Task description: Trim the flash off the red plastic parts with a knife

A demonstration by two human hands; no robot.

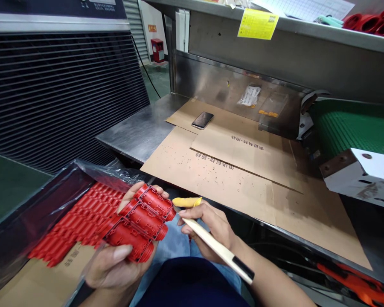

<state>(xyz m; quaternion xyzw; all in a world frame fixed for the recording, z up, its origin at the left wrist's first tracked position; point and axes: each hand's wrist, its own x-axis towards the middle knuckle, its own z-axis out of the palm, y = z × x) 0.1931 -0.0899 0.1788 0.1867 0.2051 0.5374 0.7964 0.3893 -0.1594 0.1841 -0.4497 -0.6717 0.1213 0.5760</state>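
Lap in dark cloth (188, 285) lies nearest, beside a plastic-lined bin (41, 200) holding a heap of red moulded parts (73, 217). Above the lap, the left hand (115, 266) cradles a red moulded plastic cluster (141, 224), likely light and stiff with breakable thin ribs, so best held by its thick cylinders. The right hand (211, 226) grips a pale-handled trimming knife (211, 243), its tip just beside the cluster, near a yellow finger cot (186, 202)

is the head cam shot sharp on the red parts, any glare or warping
In the head view, the red moulded plastic parts look fairly sharp, the steel bench top carries soft glare, and wide-angle distortion seems to slant the steel shelf across the frame.
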